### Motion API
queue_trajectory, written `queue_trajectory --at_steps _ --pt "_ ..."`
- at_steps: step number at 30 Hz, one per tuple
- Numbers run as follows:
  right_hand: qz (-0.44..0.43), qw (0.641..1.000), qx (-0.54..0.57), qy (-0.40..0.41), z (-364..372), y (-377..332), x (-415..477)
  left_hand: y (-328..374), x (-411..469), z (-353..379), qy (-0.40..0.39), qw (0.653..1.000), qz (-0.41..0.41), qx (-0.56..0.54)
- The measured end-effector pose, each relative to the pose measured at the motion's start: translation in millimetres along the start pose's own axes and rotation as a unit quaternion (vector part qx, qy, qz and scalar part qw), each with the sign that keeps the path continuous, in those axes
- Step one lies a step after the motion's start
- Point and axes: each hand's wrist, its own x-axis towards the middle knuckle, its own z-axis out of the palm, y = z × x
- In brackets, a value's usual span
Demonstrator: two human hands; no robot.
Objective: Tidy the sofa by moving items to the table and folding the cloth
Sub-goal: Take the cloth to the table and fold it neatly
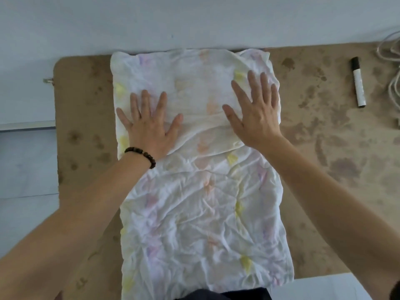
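Note:
A white cloth point(201, 202) with faint pastel patches lies spread lengthwise on a tan, stained surface point(324, 137). Its far part is doubled over, with a folded edge running across under my palms. My left hand point(149, 124), with a dark bead bracelet at the wrist, presses flat on the folded part at the left. My right hand point(255, 111) presses flat on the folded part at the right. Both hands have fingers spread and hold nothing.
A black-and-white marker point(358, 82) lies on the tan surface at the right. White cord point(391, 61) coils at the far right edge. A pale wall point(194, 20) borders the far side. A white object point(320, 286) sits at the bottom right.

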Motion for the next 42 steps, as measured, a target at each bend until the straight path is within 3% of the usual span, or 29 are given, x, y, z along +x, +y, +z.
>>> queue_trajectory --at_steps 2,4,8,11,13,20,25,30,32,34,36,38,40,42 --pt "0.016 0.993 -0.017 -0.112 7 5 -6 -10 -6 9 -0.046 0.997 0.022 0.053" --pt "0.031 0.99 -0.005 -0.138 12 14 2 -16 4 11 -0.043 0.995 0.048 0.074" --pt "0.046 0.996 0.022 -0.08 5 5 -7 -11 -2 2 -0.007 0.999 0.053 0.009" --pt "0.038 0.995 0.087 0.044 -10 -11 -66 -9 -56 -14 0.125 0.984 0.102 -0.076" --pt "0.025 0.992 0.108 0.061 -18 -21 -126 -10 -113 -16 0.167 0.968 0.143 -0.12" --pt "-0.002 0.99 0.129 -0.058 -17 -34 -270 -33 -266 12 0.002 0.979 0.182 -0.089" --pt "0.022 0.99 0.121 -0.07 -32 -35 -265 -17 -280 -3 0.023 0.985 0.151 -0.081" --pt "-0.065 0.985 0.092 -0.134 -34 -26 -282 2 -309 -21 0.055 0.987 0.148 -0.017" --pt "-0.077 0.99 0.093 -0.079 -39 -22 -296 8 -322 -25 0.084 0.988 0.13 -0.019" --pt "-0.058 0.99 0.117 0.047 -42 -22 -314 14 -336 -27 0.131 0.987 0.086 -0.043" --pt "-0.054 0.987 0.106 0.108 -37 -21 -335 19 -352 -22 0.165 0.984 0.045 -0.053" --pt "-0.052 0.993 0.097 0.049 -21 -21 -354 18 -367 -11 0.142 0.988 0.031 -0.049" --pt "-0.022 0.995 0.092 -0.043 -5 -19 -368 17 -378 4 0.039 0.998 0.006 -0.042" --pt "-0.006 0.993 0.108 -0.04 2 -18 -373 16 -384 16 -0.058 0.997 -0.023 -0.041"
